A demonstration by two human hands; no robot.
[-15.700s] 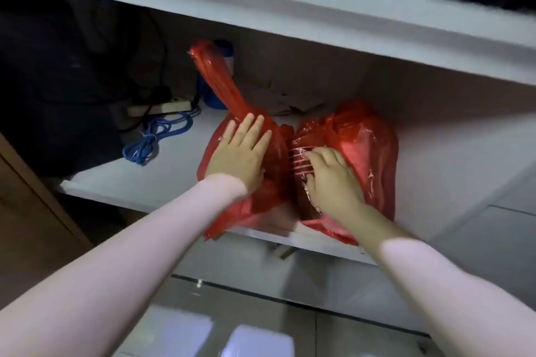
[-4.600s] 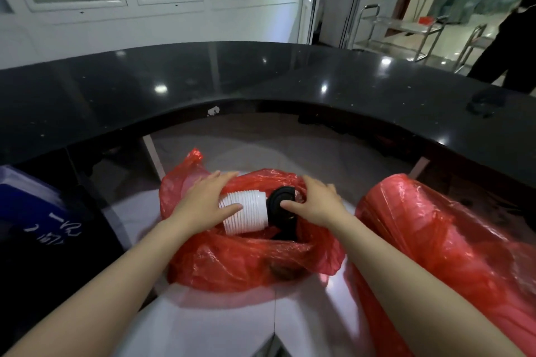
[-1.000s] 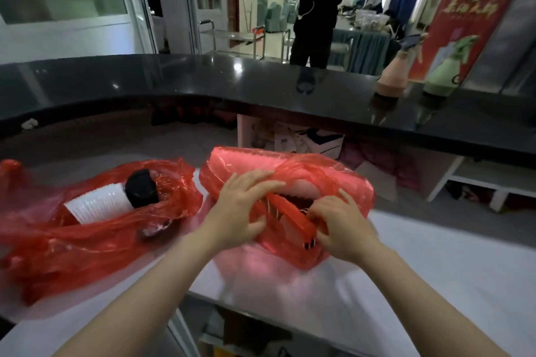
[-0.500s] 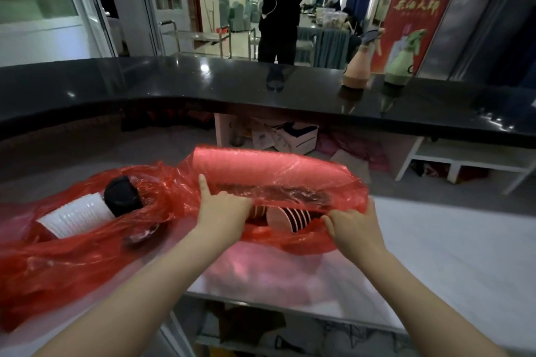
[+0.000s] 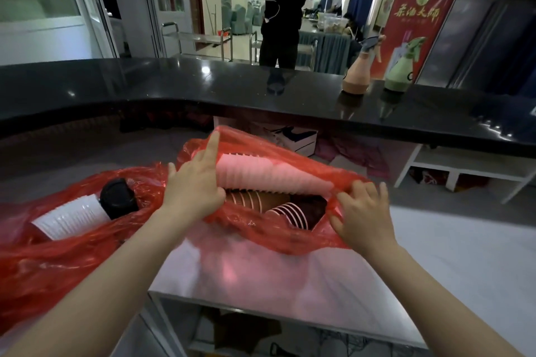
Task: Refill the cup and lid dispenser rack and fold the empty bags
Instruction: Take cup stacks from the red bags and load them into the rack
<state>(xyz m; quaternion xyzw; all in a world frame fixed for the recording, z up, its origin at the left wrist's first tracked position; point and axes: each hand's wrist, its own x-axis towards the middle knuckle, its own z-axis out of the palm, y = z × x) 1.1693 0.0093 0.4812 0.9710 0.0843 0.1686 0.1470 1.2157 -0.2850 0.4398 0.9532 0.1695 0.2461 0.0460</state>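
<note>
Two red plastic bags lie on the white worktop [image 5: 435, 264]. The right bag [image 5: 275, 238] is held open at its mouth by both hands. My left hand [image 5: 194, 182] grips its left edge, index finger pointing up. My right hand [image 5: 359, 211] pinches the right edge. Inside lie a long stack of cups [image 5: 269, 174] seen pink through the plastic, and brown cups [image 5: 255, 200] with white rims below it. The left bag [image 5: 58, 255] holds a white ribbed cup stack [image 5: 72, 219] and black lids [image 5: 119, 203].
A black curved counter [image 5: 203, 87] runs behind the worktop, carrying a peach spray bottle [image 5: 358, 75] and a green spray bottle [image 5: 401, 69]. A person in black [image 5: 282, 11] stands beyond it. A low white shelf [image 5: 470, 168] sits at right.
Over the last second both hands have pulled the right bag's mouth wider, and the cup stacks inside now show. The left hand moved up along the edge. The left bag stayed put.
</note>
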